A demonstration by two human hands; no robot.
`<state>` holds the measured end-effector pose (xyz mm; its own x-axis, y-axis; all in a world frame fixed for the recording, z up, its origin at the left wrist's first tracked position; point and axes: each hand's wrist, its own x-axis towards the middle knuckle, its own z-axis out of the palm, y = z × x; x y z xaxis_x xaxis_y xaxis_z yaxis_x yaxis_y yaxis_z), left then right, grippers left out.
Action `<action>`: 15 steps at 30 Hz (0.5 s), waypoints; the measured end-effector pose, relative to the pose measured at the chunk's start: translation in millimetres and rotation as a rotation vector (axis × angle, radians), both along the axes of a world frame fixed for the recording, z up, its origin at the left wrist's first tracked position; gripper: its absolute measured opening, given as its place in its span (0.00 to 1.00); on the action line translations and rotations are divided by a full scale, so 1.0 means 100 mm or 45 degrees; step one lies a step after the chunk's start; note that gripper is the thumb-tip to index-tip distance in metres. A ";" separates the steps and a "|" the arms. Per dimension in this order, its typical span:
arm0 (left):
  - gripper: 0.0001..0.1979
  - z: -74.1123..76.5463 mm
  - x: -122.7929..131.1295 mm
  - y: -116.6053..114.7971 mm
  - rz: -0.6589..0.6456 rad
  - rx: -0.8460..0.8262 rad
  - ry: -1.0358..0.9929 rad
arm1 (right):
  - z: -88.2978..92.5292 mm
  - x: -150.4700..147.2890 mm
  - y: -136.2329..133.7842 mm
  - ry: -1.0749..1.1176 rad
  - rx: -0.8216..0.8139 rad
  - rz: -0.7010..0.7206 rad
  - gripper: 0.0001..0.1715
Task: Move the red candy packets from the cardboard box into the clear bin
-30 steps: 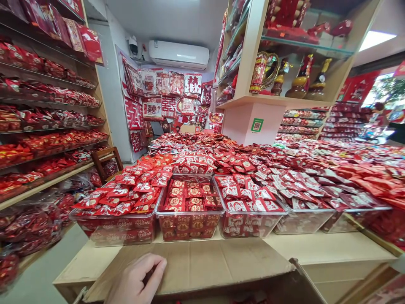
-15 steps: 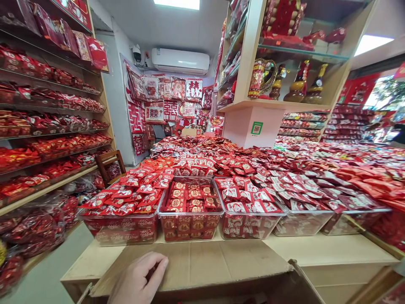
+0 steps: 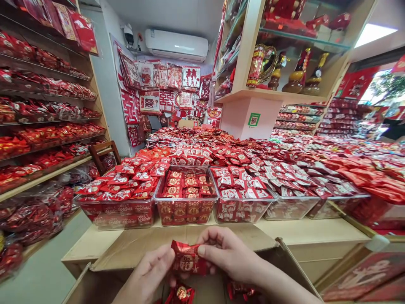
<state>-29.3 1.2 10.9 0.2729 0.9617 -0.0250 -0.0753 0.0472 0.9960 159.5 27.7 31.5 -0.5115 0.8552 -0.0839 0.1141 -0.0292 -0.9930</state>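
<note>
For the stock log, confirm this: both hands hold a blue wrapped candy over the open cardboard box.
Wrong colour. The head view shows the left hand and right hand holding a red wrapped candy over the open cardboard box; the rest is right.

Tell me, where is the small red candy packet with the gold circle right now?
The red candy packet sits low in the middle of the head view, pinched between the left hand and right hand, above the open cardboard box and before the clear bins.
</note>
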 end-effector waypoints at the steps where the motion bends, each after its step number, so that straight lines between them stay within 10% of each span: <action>1: 0.20 0.01 0.04 0.00 0.005 0.012 0.010 | -0.02 -0.02 0.03 0.045 -0.060 -0.019 0.11; 11: 0.19 -0.14 0.08 0.02 0.161 0.084 0.270 | -0.27 -0.16 -0.02 -0.012 0.078 -0.057 0.15; 15: 0.23 -0.16 0.11 -0.02 0.145 -0.228 0.028 | -0.28 -0.14 -0.02 -0.096 0.323 -0.085 0.13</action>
